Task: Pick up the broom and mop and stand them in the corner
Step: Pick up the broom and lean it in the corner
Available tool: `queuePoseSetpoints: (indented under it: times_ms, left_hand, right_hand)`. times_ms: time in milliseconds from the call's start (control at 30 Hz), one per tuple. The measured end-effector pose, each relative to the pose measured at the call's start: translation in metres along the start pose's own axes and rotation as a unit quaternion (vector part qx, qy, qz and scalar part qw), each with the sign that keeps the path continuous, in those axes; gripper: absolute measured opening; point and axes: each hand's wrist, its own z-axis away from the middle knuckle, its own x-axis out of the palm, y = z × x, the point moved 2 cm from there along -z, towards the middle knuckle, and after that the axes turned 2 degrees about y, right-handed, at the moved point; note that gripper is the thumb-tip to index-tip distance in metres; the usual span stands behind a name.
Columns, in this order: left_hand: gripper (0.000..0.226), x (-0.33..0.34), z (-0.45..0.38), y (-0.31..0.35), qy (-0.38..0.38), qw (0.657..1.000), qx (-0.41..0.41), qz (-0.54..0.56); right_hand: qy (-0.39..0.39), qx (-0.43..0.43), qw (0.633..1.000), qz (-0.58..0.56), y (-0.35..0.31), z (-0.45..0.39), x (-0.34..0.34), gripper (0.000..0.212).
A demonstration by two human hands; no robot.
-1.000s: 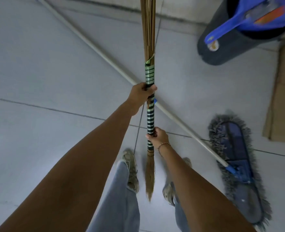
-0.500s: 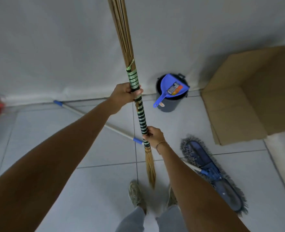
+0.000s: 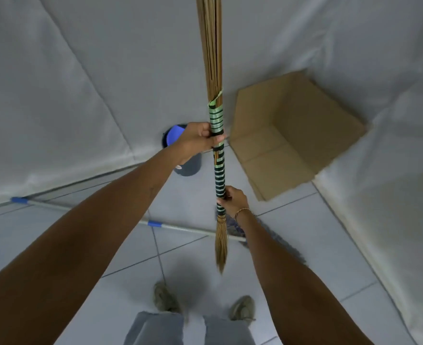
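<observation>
A: Broom [image 3: 219,168], where?
B: Off the floor, near upright, centre of the view. Green-and-pale striped wrap on the middle stretch; bare sticks run out of the top edge; a thin tuft at the low end hangs above the tiles [image 3: 305,232], in front of the shoes [image 3: 164,298].

A: Hands?
B: Both on the wrap. Left hand [image 3: 198,140] is higher, fingers curled tight round the pale green part, thumb across the front. Right hand [image 3: 234,199] is lower, fingers wrapped round the dark-striped end just above the tuft. Thin bracelet [image 3: 242,210] at that wrist.

A: Mop?
B: Flat on the tiles. Pole [image 3: 86,210] runs from a blue tip at far left towards the right, passing behind the broom tuft, with a blue collar partway along. Mop head [image 3: 273,232] is mostly hidden behind the right forearm; only a grey fringe shows.

A: Surroundings?
B: White sheeting [image 3: 68,95] covers the walls. The corner lies far right, where an open cardboard box [image 3: 292,135] sits on the floor. Left of the box, a dark bucket [image 3: 189,165] with something blue in it, partly behind the left hand.
</observation>
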Motion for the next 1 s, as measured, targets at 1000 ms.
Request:
queuePoseSetpoints:
  times_ms: [1000]
  left_hand:
    - [0.029,0.190,-0.233,0.124,0.003,0.975,0.180,-0.129]
  right_hand:
    - [0.073,-0.014,0.997,0.036,0.029,-0.184,-0.278,0.028]
